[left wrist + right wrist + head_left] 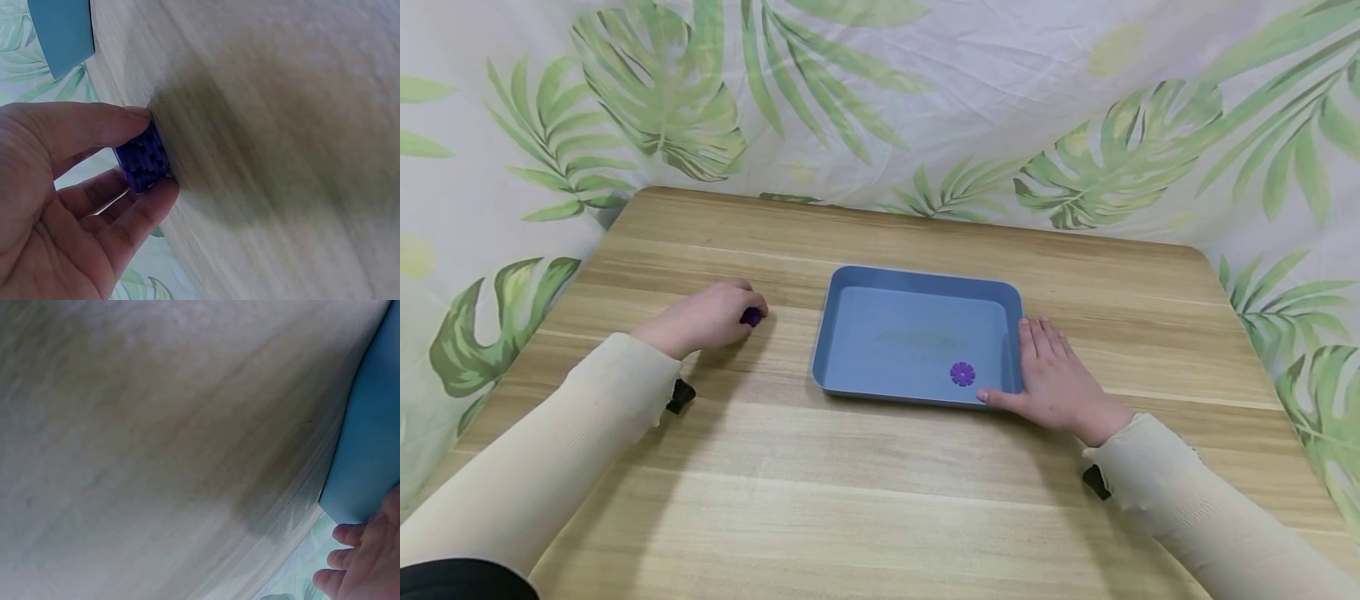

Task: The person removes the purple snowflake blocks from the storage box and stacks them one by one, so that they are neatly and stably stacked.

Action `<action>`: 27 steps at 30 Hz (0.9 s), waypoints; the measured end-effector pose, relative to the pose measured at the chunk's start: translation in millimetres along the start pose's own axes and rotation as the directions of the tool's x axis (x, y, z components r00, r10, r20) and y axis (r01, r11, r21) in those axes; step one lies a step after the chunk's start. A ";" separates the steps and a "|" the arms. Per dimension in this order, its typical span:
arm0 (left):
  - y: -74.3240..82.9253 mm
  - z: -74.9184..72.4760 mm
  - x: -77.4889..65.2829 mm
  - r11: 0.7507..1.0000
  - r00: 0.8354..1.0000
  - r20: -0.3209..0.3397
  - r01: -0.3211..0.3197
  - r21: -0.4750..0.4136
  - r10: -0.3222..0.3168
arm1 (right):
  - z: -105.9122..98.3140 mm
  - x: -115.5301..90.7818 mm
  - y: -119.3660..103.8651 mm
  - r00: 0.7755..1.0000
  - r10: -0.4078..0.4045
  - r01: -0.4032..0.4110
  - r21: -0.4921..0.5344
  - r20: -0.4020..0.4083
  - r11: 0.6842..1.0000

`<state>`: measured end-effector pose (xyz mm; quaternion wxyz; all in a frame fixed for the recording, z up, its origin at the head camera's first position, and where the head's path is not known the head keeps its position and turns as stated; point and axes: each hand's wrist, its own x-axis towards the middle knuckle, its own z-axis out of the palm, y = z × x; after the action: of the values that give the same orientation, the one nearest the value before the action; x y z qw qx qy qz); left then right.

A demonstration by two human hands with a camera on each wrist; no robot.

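Observation:
My left hand (pixel 711 318) is left of the tray, low over the table. Between thumb and fingers it pinches a short stack of dark purple notched discs (pixel 145 156); the stack's lower edge is at the tabletop in the left wrist view. To the right lies a shallow blue tray (pixel 895 292), with one purple flower-shaped notched disc (pixel 962 373) flat inside, near the front right corner. My right hand (pixel 1060 383) rests against the tray's right side, fingers straight along the wall and thumb at the front rim. In the right wrist view only part of this hand shows beside the tray.
The wooden table (pixel 820 500) has rounded far corners. Behind it and at its sides hangs a white cloth with green leaves (pixel 662 92). Black wrist camera pieces (pixel 681 396) sit under both cream sleeves (pixel 1195 492).

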<state>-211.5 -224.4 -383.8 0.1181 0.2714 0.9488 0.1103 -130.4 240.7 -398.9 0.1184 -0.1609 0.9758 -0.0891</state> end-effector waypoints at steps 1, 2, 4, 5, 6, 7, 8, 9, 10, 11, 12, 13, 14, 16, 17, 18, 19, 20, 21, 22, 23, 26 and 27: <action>-0.4 0.3 0.1 1.000 1.000 0.003 0.004 -0.002 -0.004 | -0.1 -0.2 -0.1 1.000 0.000 0.000 0.001 0.000 1.000; -0.6 0.1 -0.1 1.000 1.000 0.005 0.009 -0.013 -0.009 | -0.2 -0.1 0.0 1.000 -0.001 0.001 0.002 0.000 1.000; -1.9 -0.7 -0.1 0.999 1.000 0.006 0.019 -0.046 -0.018 | -0.3 0.1 0.0 1.000 -0.003 0.003 0.003 0.003 1.000; -2.8 -1.8 -0.1 0.997 1.000 0.004 0.026 -0.070 -0.026 | -0.3 0.2 0.0 1.000 -0.004 0.004 0.003 0.004 1.000; -3.5 -4.0 -0.1 0.995 0.999 0.005 0.041 -0.093 -0.041 | -0.4 0.3 -0.2 1.000 -0.004 0.004 0.002 0.003 1.000; -4.1 -7.3 0.0 0.992 0.998 0.006 0.057 -0.116 -0.057 | -0.3 0.3 -0.2 1.000 -0.005 0.005 0.002 0.003 1.000; -4.2 -11.7 0.3 0.988 0.997 0.005 0.072 -0.139 -0.072 | -0.2 0.3 -0.3 1.000 -0.006 0.006 0.002 0.002 1.000; -4.9 -16.2 1.1 0.984 0.996 0.002 0.090 -0.153 -0.091 | -0.3 0.2 -0.4 1.000 -0.005 0.005 0.002 0.001 1.000; -4.4 -21.9 1.8 0.979 0.993 0.001 0.114 -0.168 -0.116 | -0.4 -0.1 -0.5 1.000 -0.004 0.004 0.001 0.001 1.000; -3.5 -27.8 2.9 0.974 0.990 -0.004 0.136 -0.181 -0.139 | -0.4 -0.3 -0.4 1.000 -0.003 0.003 0.001 0.001 1.000; -2.1 -33.5 4.2 0.969 0.987 -0.011 0.157 -0.188 -0.162 | -0.7 -0.6 -0.8 1.000 -0.003 0.003 0.002 -0.002 1.000; -0.3 -38.7 6.0 0.966 0.984 -0.024 0.168 -0.195 -0.176 | -0.9 -0.9 -0.9 1.000 -0.003 0.003 0.002 -0.001 1.000; 2.1 -42.8 8.2 0.964 0.982 -0.039 0.175 -0.198 -0.186 | -1.1 -1.0 -1.0 1.000 -0.004 0.004 0.003 -0.002 1.000; 9.3 -49.1 13.0 0.965 0.979 -0.067 0.176 -0.192 -0.192 | -1.7 -1.5 -1.1 1.000 -0.006 0.006 0.003 -0.003 1.000; 14.1 -51.2 15.8 0.969 0.979 -0.081 0.168 -0.184 -0.185 | -1.8 -1.5 -1.0 1.000 -0.006 0.006 0.002 -0.003 1.000; 19.6 -52.8 19.2 0.972 0.980 -0.093 0.157 -0.175 -0.175 | -1.9 -1.5 -1.1 1.000 -0.007 0.007 0.002 -0.004 1.000; 25.6 -53.7 22.7 0.975 0.981 -0.101 0.144 -0.170 -0.163 | -2.1 -1.7 -1.1 1.000 -0.008 0.008 0.003 -0.005 1.000; 32.0 -54.2 26.3 0.977 0.983 -0.105 0.132 -0.167 -0.150 | -2.1 -1.8 -1.1 1.000 -0.011 0.011 0.006 -0.008 1.000; 38.5 -54.3 30.2 0.979 0.985 -0.109 0.115 -0.167 -0.134 | -2.2 -1.8 -1.2 1.000 -0.012 0.012 0.008 -0.009 1.000; 45.1 -54.0 34.2 0.981 0.987 -0.113 0.096 -0.169 -0.116 | -2.1 -1.5 -1.0 1.000 -0.011 0.011 0.007 -0.006 1.000; 51.6 -53.3 38.1 0.981 0.989 -0.114 0.078 -0.176 -0.099 | -2.0 -1.2 -1.1 1.000 -0.011 0.011 0.008 -0.005 1.000; 69.4 -50.1 49.3 0.978 0.993 -0.110 0.027 -0.205 -0.050 | -1.6 -0.7 -0.8 1.000 -0.008 0.008 0.010 0.002 1.000; 75.3 -49.1 52.5 0.977 0.994 -0.106 0.011 -0.215 -0.035 | -1.3 -0.3 -0.5 1.000 -0.005 0.005 0.007 0.006 1.000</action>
<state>-231.9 -140.8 -325.3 0.0960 0.2397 0.9395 0.2251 -130.3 240.6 -397.5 0.1215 -0.1630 0.9747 -0.0925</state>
